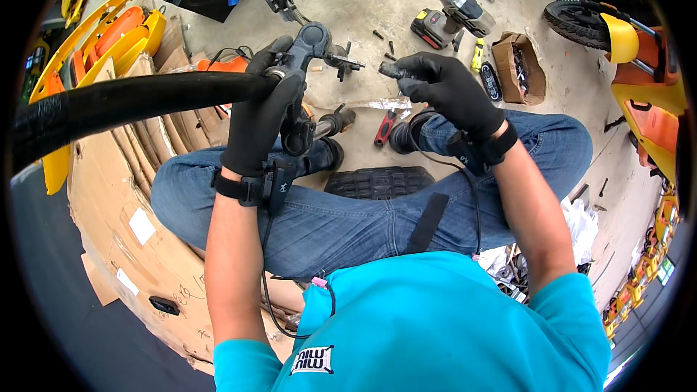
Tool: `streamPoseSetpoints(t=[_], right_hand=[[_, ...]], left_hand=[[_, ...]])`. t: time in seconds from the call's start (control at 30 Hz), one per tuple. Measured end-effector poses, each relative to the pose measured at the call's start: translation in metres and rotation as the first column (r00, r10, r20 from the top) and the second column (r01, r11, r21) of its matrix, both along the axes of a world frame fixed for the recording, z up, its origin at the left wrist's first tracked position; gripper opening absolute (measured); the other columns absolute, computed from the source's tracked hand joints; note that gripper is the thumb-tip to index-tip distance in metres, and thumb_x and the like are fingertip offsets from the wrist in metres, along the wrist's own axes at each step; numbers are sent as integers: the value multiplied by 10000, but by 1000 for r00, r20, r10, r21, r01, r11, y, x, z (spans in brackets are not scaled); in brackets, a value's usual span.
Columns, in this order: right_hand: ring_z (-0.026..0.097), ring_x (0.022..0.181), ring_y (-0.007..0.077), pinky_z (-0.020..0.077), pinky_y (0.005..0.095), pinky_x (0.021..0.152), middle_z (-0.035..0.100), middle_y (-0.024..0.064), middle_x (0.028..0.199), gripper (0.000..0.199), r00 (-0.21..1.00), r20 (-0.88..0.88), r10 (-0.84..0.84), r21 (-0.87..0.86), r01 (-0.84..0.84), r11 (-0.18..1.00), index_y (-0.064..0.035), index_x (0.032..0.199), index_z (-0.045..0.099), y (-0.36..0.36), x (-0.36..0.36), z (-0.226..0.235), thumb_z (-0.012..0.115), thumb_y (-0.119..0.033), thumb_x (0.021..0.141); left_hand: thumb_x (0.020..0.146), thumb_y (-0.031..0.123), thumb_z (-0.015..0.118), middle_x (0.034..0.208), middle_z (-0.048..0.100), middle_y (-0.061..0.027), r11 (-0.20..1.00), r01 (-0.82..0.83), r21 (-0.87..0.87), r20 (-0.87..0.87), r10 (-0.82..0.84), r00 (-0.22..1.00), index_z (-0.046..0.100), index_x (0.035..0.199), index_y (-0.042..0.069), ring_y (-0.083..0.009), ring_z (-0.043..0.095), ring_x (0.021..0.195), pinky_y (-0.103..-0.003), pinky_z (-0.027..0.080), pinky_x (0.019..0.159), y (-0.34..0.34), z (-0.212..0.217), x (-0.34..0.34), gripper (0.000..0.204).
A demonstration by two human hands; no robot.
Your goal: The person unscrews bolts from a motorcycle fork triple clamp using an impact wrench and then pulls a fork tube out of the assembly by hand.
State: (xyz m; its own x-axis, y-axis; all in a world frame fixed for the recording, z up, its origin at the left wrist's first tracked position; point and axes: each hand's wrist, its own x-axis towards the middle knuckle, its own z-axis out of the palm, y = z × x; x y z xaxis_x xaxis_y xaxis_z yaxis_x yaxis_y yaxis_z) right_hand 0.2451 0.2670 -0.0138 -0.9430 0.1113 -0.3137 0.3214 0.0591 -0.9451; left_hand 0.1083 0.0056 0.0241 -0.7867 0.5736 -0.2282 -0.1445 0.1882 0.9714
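The left hand (254,127) grips a dark metal bracket (313,39), a long black tube (145,106) running leftward from it. To the bracket's right, apart from it, the right hand (454,93) pinches a small dark piece (392,70). Dark lettering marks a white patch (312,361) on the turquoise shirt (450,319); handwriting (190,289) crosses the cardboard (109,207).

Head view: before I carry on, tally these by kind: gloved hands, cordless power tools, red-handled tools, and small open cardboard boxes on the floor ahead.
Gloved hands: 2 (left hand, right hand)
Cordless power tool: 1
Red-handled tool: 1
Small open cardboard box: 1
Total: 5
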Motion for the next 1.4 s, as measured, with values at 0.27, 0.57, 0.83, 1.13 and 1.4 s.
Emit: streamPoseSetpoints(t=[0.27, 0.57, 0.83, 1.13, 1.4], right_hand=[[612, 815, 118, 497, 287, 752, 708, 80, 897, 314, 996, -78, -48, 97, 56, 994, 13, 1100, 686, -19, -8, 2, 735, -128, 824], [571, 729, 105, 490, 284, 696, 668, 48, 845, 288, 998, -51, -41, 68, 45, 997, 1, 1114, 684, -24, -9, 1, 685, -145, 866], [532, 712, 66, 462, 248, 659, 620, 4, 817, 270, 996, -80, -37, -4, 37, 999, -6, 1138, 671, -24, -12, 1, 632, -168, 926], [567, 780, 74, 494, 249, 714, 642, 15, 906, 302, 996, -32, -85, -168, 79, 983, 4, 1181, 647, -30, -13, 2, 642, -136, 913], [590, 777, 83, 500, 257, 703, 676, 44, 921, 298, 986, -116, -122, -103, 111, 989, 13, 1169, 647, -35, -16, -3, 661, -95, 891]], left_hand=[[902, 76, 625, 868, 586, 7, 1000, -13, 2, -3, 13, 1000, 470, 1421, 24, -43, 532, 778, -191, 441, 682, -4, -5, -1, 545], [897, 68, 624, 835, 580, 17, 999, -33, 0, -9, 33, 999, 474, 1424, 28, -38, 524, 764, -186, 436, 677, -3, -3, 0, 549], [887, 81, 643, 745, 548, 46, 999, -16, 33, -10, 16, 1000, 455, 1426, -4, -22, 496, 698, -171, 399, 632, -3, -3, 0, 576], [883, 93, 640, 793, 586, 20, 999, -28, 25, -29, 29, 999, 463, 1416, -12, -34, 522, 727, -182, 425, 658, -3, -4, 0, 572], [887, 93, 637, 874, 640, -24, 999, -35, 13, -26, 35, 999, 482, 1410, 8, -47, 560, 784, -190, 455, 701, -4, -4, 0, 553]])
